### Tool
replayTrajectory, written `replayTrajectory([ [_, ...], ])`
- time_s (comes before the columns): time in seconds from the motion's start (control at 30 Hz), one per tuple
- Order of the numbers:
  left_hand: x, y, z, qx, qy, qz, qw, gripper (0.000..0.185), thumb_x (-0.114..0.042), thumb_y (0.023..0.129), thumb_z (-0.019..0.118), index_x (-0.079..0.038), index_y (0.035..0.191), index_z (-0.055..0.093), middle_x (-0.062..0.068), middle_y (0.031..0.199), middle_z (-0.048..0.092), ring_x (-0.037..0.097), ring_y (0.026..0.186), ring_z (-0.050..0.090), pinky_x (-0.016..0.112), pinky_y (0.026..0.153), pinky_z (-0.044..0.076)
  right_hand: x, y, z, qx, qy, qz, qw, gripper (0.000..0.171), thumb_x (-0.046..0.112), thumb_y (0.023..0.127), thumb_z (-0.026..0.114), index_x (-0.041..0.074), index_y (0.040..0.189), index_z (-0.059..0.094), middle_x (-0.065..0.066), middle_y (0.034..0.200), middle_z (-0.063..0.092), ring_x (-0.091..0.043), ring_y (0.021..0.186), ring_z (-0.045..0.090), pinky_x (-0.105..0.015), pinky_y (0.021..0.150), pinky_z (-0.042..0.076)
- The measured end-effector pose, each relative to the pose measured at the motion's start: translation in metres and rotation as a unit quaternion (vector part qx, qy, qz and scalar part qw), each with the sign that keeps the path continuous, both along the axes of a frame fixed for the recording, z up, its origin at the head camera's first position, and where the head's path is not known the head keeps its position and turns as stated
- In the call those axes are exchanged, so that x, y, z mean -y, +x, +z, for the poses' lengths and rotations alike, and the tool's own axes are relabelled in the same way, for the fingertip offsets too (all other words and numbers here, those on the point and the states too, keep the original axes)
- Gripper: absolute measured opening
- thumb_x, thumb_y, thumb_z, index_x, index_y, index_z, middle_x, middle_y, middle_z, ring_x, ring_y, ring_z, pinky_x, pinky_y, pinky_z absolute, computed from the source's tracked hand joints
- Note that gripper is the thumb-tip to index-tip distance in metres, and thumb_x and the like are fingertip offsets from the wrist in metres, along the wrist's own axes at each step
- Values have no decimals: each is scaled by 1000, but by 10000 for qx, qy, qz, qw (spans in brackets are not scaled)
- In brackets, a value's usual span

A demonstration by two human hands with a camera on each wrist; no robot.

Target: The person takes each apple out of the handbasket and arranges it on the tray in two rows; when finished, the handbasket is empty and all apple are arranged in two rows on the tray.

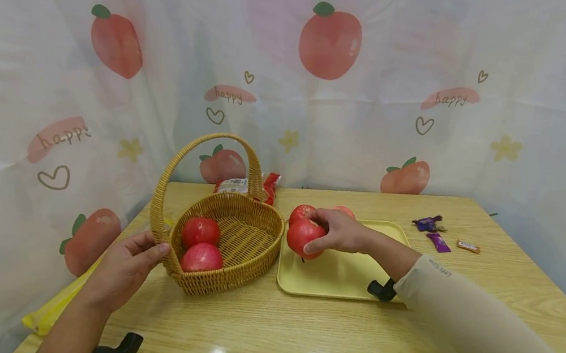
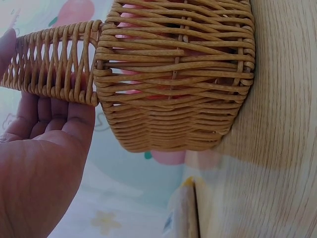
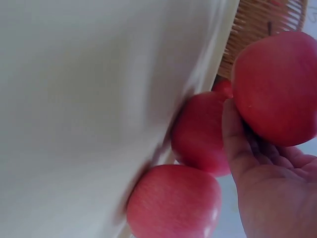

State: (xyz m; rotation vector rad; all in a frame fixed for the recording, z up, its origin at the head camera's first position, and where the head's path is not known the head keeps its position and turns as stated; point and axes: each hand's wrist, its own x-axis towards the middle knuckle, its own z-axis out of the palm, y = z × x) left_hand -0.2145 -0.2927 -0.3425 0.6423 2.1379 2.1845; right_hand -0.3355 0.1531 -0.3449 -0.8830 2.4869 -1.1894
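Note:
My left hand (image 1: 123, 271) grips the foot of the handle (image 2: 57, 62) of a wicker basket (image 1: 251, 267), fingers behind it and thumb in front. Inside the basket, at its left side, lie two red apples, a farther apple (image 1: 200, 231) and a nearer apple (image 1: 201, 258). Over the left end of a yellow tray (image 1: 325, 290), my right hand (image 1: 342, 232) holds a red apple (image 3: 277, 89) between thumb and fingers, stem pointing down. Two more apples sit at the tray's far side, a darker apple (image 3: 200, 134) and a lighter apple (image 3: 173, 201).
Purple wrapped candies (image 1: 439, 242) and an orange-wrapped candy (image 1: 468, 246) lie right of the tray. Behind the basket is a red-and-white package (image 1: 233, 186). A yellow packet (image 1: 52, 309) lies along the table's left edge. A printed curtain (image 1: 270, 41) hangs around the table.

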Motion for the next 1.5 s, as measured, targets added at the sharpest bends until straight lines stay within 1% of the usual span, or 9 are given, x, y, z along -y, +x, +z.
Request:
replayTrajectory([
  [0.13, 0, 0, 1, -41, -53, 28, 10000, 22, -1, 108, 49, -6, 114, 70, -4, 104, 70, 10, 104, 62, 21, 96, 51, 4, 2, -4, -239, 324, 85, 9992, 65, 36, 81, 86, 10, 135, 60, -6, 123, 68, -19, 107, 66, -37, 91, 57],
  [0.23, 0, 0, 1, -29, -62, 35, 10000, 21, -1, 108, 50, -6, 115, 69, -4, 104, 70, 10, 105, 62, 20, 96, 51, 8, 4, -5, -260, 544, 77, 9982, 66, 38, 78, 87, 14, 134, 61, -4, 121, 67, -18, 104, 66, -38, 91, 56],
  [0.4, 1, 1, -1, 15, -34, 45, 10000, 21, -1, 108, 49, -6, 115, 69, -4, 104, 70, 10, 104, 62, 20, 96, 51, 12, 7, -6, -261, 868, 17, 9959, 74, 42, 74, 89, 16, 137, 59, -2, 124, 65, -19, 105, 65, -40, 92, 56],
  [0.6, 1, 2, -2, 15, -38, 55, 10000, 22, -1, 108, 49, -6, 116, 69, -3, 106, 70, 11, 104, 62, 20, 96, 51, 13, 9, -8, -350, 1029, 93, 9940, 79, 43, 74, 89, 13, 140, 58, -4, 127, 65, -19, 107, 65, -42, 95, 55],
  [0.83, 0, 1, 0, 17, -55, 46, 10000, 21, -2, 108, 50, -6, 114, 69, -4, 104, 70, 10, 103, 62, 20, 96, 50, 11, 9, -6, -303, 1100, 161, 9933, 82, 40, 75, 91, 13, 144, 55, -5, 134, 62, -22, 115, 62, -45, 98, 53],
  [0.97, 0, 1, 0, -27, -35, 7, 10000, 21, -1, 108, 50, -5, 114, 69, -2, 104, 70, 11, 103, 62, 20, 97, 50, 9, 8, -4, -176, 1067, 291, 9937, 81, 38, 76, 91, 15, 144, 55, -3, 136, 61, -23, 118, 60, -45, 100, 53],
  [1.1, 0, 0, 1, -48, -49, -5, 10000, 21, 0, 107, 50, -5, 115, 69, -2, 104, 70, 11, 102, 63, 20, 97, 50, 8, 6, -2, 149, 803, 524, 9953, 78, 33, 80, 89, 11, 145, 53, -5, 139, 60, -23, 125, 58, -44, 104, 52],
  [1.3, -1, 0, 1, -26, -37, 25, 10000, 21, 0, 107, 50, -6, 114, 69, -3, 104, 70, 11, 102, 63, 20, 97, 50, 6, 7, 0, 527, 259, 725, 9956, 76, 24, 85, 85, 2, 148, 49, -12, 144, 58, -28, 133, 55, -46, 110, 48],
  [1.5, 0, 0, 0, -4, -35, 17, 10000, 21, -1, 107, 50, -6, 115, 69, -2, 105, 70, 11, 104, 62, 21, 97, 50, 6, 7, 6, 627, 59, 738, 9953, 79, 21, 87, 84, -3, 150, 44, -19, 150, 54, -33, 143, 50, -51, 117, 42],
])
